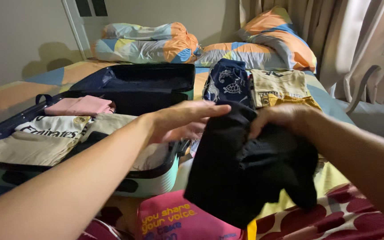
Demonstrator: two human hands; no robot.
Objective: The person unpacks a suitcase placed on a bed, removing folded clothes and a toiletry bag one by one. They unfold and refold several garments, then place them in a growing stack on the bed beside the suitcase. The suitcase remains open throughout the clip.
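Bed (32, 84) carries an open suitcase (165, 171) half filled with folded clothes; black garment (245, 178) hangs above the bed edge just right of the case, right hand (285, 119) pinching its top, left hand (187, 120) open with fingers spread, touching the upper left edge. Judgement: a clean fold needs both hands on the top corners so the cloth hangs flat. Folded navy garment (227, 82) and beige shirt (278, 86) lie behind, pink bag (178, 220) below; case rim stands nearest, possible snag.

Pink bag (178, 220) cut off below; suitcase (156, 178) partly behind forearm.
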